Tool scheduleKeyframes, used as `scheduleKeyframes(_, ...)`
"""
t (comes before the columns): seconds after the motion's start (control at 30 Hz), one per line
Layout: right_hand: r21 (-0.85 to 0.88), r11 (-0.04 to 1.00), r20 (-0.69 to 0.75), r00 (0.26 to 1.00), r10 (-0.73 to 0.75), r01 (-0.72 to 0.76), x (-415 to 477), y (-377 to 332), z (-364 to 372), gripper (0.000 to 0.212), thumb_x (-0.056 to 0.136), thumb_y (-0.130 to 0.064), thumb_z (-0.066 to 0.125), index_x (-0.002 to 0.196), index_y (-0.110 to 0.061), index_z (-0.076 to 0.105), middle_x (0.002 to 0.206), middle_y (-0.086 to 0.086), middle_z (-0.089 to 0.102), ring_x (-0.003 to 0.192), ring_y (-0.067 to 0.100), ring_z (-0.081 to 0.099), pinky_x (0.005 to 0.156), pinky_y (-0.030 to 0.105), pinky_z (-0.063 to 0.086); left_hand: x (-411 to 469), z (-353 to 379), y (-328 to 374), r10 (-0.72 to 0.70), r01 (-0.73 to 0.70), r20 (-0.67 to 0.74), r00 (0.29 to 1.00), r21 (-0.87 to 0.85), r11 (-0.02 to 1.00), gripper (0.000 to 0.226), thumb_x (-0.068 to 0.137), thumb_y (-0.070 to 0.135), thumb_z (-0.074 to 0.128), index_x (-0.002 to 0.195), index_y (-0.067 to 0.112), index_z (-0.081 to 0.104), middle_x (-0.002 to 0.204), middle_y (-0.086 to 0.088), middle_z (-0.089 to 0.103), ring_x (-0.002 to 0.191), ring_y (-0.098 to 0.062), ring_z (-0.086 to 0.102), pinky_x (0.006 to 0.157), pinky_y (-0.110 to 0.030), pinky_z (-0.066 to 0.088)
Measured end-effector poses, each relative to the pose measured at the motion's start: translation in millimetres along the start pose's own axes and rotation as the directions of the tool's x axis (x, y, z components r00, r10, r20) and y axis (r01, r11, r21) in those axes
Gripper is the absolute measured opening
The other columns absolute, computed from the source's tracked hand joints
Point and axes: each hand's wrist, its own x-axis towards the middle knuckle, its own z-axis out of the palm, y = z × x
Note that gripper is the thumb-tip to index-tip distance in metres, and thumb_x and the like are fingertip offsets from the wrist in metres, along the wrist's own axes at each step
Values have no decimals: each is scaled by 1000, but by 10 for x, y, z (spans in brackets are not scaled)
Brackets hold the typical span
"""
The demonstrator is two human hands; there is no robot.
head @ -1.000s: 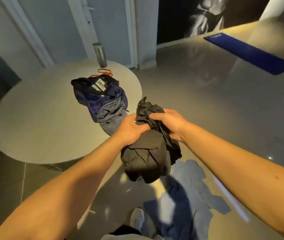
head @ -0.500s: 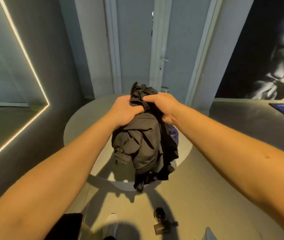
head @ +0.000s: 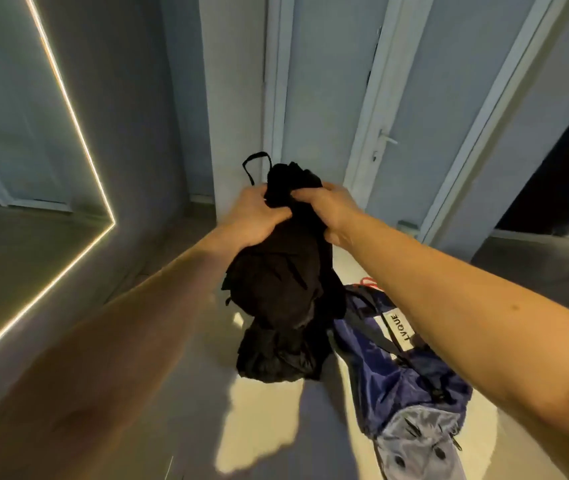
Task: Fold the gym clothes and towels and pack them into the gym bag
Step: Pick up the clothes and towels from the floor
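We find the left hand point(head: 257, 216) clenched on the upper part of a black garment point(head: 276, 282). The right hand point(head: 328, 209) grips the same bunch from the opposite side, with its fingers curled into the cloth. The two hands sit close together, and a thin loop of fabric stands up above them.

Below the hands the garment hangs as a crumpled, unfolded mass. Its lower end appears to rest on the pale table point(head: 269, 420). The navy gym bag point(head: 397, 368) lies slumped just to the garment's right, under the right forearm, and shows a white label. We cannot tell whether its opening is unzipped. A closed door point(head: 425, 116) stands beyond.

In our judgement, this item is at the start of its folding step and no fold has been made. The next move calls for drawing the hands apart to find the garment's edges. It should then be spread flat on the bare table left of the bag.
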Motion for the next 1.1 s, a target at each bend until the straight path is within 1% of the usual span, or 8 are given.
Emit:
scheduleKeyframes(0.13, 40, 999, -26, 1000, -12, 13, 848, -91, 225, 25, 86, -4, 73, 109, -13, 70, 106, 15, 74, 98, 29, 73, 89, 47, 60, 777, -210, -242, 36, -35, 11, 999, -31, 999, 26, 88, 12, 71, 114, 12, 69, 95, 1, 72, 84, -4, 69, 63, -8, 47)
scheduleKeyframes(0.5, 32, 998, -10, 998, 59, -59, 2515, 671, 527, 28, 86, -8, 72, 112, -18, 67, 108, 11, 73, 100, 26, 72, 94, 46, 58, 2102, -165, -1487, -43, 36, 35, 998, 172, 984, 23, 87, 26, 72, 104, 10, 69, 95, -5, 71, 85, -16, 66, 75, -31, 53)
scheduleKeyframes(0.57, -59, 996, -29, 998, 61, -63, 2776, 1168, 541, 42, 83, -14, 74, 122, -20, 62, 118, 8, 69, 109, 24, 67, 102, 47, 52, 2197, 31, -2013, -143, 151, -54, 988, 186, 971, 44, 86, 36, 75, 122, 13, 62, 109, -1, 67, 102, -17, 63, 80, -24, 48)
scheduleKeyframes(0.63, -258, 961, 13, 994, 104, -98, 2981, 1748, 578, 72, 82, -23, 72, 148, -23, 43, 141, 5, 56, 128, 22, 55, 113, 45, 41, 2192, 253, -2601, -281, 304, -143, 949, 184, 935, 75, 83, 47, 77, 142, 14, 44, 133, -6, 54, 129, -26, 48, 105, -40, 43)
scheduleKeyframes(0.73, -549, 815, 88, 957, 276, -185, 3157, 2641, 647, 89, 89, -25, 60, 161, -33, 8, 166, 4, 20, 151, 29, 24, 123, 49, 23, 1978, 609, -3405, -424, 395, 4, 905, 356, 847, 97, 89, 55, 67, 159, 15, 13, 159, -10, 25, 148, -36, 20, 118, -54, 26)
scheduleKeyframes(0.83, -742, 648, 141, 903, 405, -175, 3144, 3288, 691, 75, 99, -24, 45, 161, -36, 6, 170, 3, 2, 154, 33, 1, 126, 46, 6, 1665, 852, -4031, -476, 244, 177, 862, 678, 694, 92, 97, 52, 54, 160, 15, -2, 167, -8, 6, 151, -35, 12, 121, -52, 22)
scheduleKeyframes(0.93, -693, 689, 227, 842, 489, -213, 3112, 3606, 737, 77, 95, -21, 52, 160, -39, 15, 169, -3, 3, 155, 30, 3, 126, 48, 11, 1465, 865, -4390, -437, 39, 247, 865, 834, 550, 74, 104, 44, 44, 161, 14, 7, 166, -6, 10, 151, -33, 12, 121, -45, 20)
scheduleKeyframes(1.1, -674, 711, 228, 860, 458, -200, 2957, 3624, 621, 72, 95, -6, 54, 157, -33, 31, 166, -2, 18, 151, 26, 23, 116, 26, 24, 1404, 737, -4360, -441, 62, 219, 870, 841, 538, 75, 99, 47, 53, 159, 21, 17, 167, -7, 8, 150, -34, 12, 121, -49, 19)
